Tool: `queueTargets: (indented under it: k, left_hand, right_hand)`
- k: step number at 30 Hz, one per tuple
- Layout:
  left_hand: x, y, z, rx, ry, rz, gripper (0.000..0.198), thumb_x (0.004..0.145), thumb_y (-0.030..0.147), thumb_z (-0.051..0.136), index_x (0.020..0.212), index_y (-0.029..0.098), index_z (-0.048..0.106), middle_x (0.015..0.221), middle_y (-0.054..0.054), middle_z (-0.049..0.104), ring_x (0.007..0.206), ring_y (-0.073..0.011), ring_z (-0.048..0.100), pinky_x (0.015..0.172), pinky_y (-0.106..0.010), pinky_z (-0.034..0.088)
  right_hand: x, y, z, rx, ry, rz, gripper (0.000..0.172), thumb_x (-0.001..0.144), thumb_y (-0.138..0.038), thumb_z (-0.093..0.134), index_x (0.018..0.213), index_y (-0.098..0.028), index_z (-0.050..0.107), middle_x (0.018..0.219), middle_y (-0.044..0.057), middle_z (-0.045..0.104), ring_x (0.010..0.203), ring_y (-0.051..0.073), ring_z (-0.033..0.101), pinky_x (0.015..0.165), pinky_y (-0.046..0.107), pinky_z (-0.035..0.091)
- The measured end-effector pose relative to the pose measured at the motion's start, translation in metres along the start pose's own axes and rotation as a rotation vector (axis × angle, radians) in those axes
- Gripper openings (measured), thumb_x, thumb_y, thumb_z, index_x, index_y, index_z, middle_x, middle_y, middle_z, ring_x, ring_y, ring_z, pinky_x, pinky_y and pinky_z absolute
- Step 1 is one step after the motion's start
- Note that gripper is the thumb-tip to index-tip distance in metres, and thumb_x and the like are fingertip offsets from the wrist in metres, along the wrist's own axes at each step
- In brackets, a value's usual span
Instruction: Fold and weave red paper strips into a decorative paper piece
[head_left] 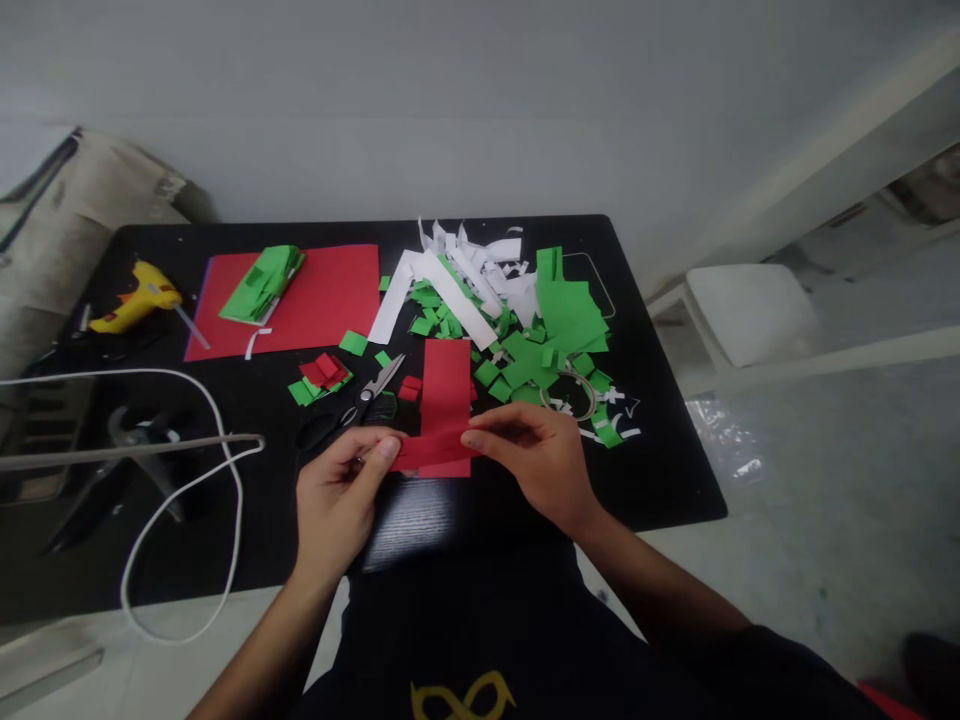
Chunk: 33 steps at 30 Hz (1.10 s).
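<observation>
Both my hands pinch a narrow red paper strip (431,447) just above the near edge of the black table (660,470). My left hand (341,495) grips its left end, fingers closed. My right hand (536,455) grips its right end between thumb and fingertips. Under the strip lies a larger red paper rectangle (446,385). Black-handled scissors (360,402) lie just left of it, close to my left hand.
A big red sheet (330,295) with folded green paper (262,282) lies at the back left. White strips (450,280) and green scraps (562,320) pile at the back right. A yellow glue gun (135,298) and a white cable (225,440) lie left.
</observation>
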<state>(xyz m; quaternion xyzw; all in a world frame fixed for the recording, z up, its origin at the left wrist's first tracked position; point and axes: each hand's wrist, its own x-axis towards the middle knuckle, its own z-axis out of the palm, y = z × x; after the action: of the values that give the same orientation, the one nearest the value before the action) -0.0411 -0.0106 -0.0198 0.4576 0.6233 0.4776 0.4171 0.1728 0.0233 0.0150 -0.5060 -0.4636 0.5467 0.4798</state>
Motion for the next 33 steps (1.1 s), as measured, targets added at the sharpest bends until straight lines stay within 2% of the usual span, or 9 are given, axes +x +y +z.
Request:
queueTargets:
  k: [11, 19, 24, 28, 30, 33]
  left_hand:
    - [0.003, 0.008, -0.008, 0.062, -0.065, 0.054, 0.011, 0.083, 0.031, 0.081, 0.09, 0.022, 0.081, 0.073, 0.001, 0.077, 0.066, -0.0138, 0.069, 0.064, -0.022, 0.054]
    - [-0.001, 0.01, -0.009, 0.097, -0.042, 0.068, 0.011, 0.083, 0.032, 0.083, 0.083, 0.021, 0.081, 0.074, 0.0, 0.078, 0.067, -0.0155, 0.071, 0.065, -0.024, 0.057]
    - [-0.001, 0.007, -0.008, 0.106, -0.032, 0.176, 0.014, 0.086, 0.027, 0.083, 0.097, 0.023, 0.077, 0.09, -0.001, 0.08, 0.08, -0.0154, 0.074, 0.078, -0.026, 0.06]
    - [0.0, 0.005, -0.01, 0.122, -0.056, 0.29, 0.014, 0.086, 0.021, 0.084, 0.096, 0.023, 0.073, 0.093, 0.001, 0.079, 0.087, -0.0139, 0.075, 0.083, -0.024, 0.059]
    - [0.0, 0.006, -0.01, 0.123, -0.067, 0.265, 0.017, 0.086, 0.022, 0.084, 0.099, 0.024, 0.074, 0.093, 0.002, 0.079, 0.086, -0.0127, 0.075, 0.083, -0.022, 0.059]
    - [0.001, 0.008, -0.011, 0.064, -0.068, 0.136, 0.017, 0.086, 0.027, 0.084, 0.1, 0.024, 0.075, 0.09, 0.001, 0.08, 0.08, -0.0123, 0.074, 0.077, -0.021, 0.059]
  right_hand:
    - [0.003, 0.007, -0.008, -0.031, 0.008, 0.021, 0.012, 0.072, -0.022, 0.093, 0.079, -0.028, 0.085, 0.077, 0.0, 0.083, 0.072, 0.017, 0.079, 0.068, 0.026, 0.064]
    - [0.002, 0.008, -0.01, -0.056, 0.021, -0.001, 0.012, 0.072, -0.023, 0.094, 0.077, -0.029, 0.085, 0.078, 0.0, 0.084, 0.072, 0.02, 0.079, 0.069, 0.03, 0.065]
    - [-0.001, 0.006, -0.009, -0.078, 0.027, -0.059, 0.013, 0.073, -0.02, 0.093, 0.078, -0.03, 0.085, 0.077, 0.0, 0.083, 0.072, 0.02, 0.079, 0.069, 0.03, 0.065]
    - [-0.002, 0.007, -0.008, -0.103, 0.026, -0.091, 0.014, 0.074, -0.02, 0.093, 0.079, -0.03, 0.085, 0.077, -0.001, 0.083, 0.071, 0.019, 0.078, 0.066, 0.029, 0.064]
    - [-0.002, 0.008, -0.008, -0.114, 0.024, -0.112, 0.013, 0.075, -0.021, 0.094, 0.08, -0.03, 0.085, 0.077, -0.001, 0.083, 0.07, 0.019, 0.078, 0.066, 0.029, 0.064]
    - [-0.002, 0.009, -0.009, -0.125, 0.021, -0.127, 0.013, 0.076, -0.022, 0.093, 0.081, -0.031, 0.085, 0.078, -0.001, 0.083, 0.07, 0.019, 0.078, 0.065, 0.03, 0.064]
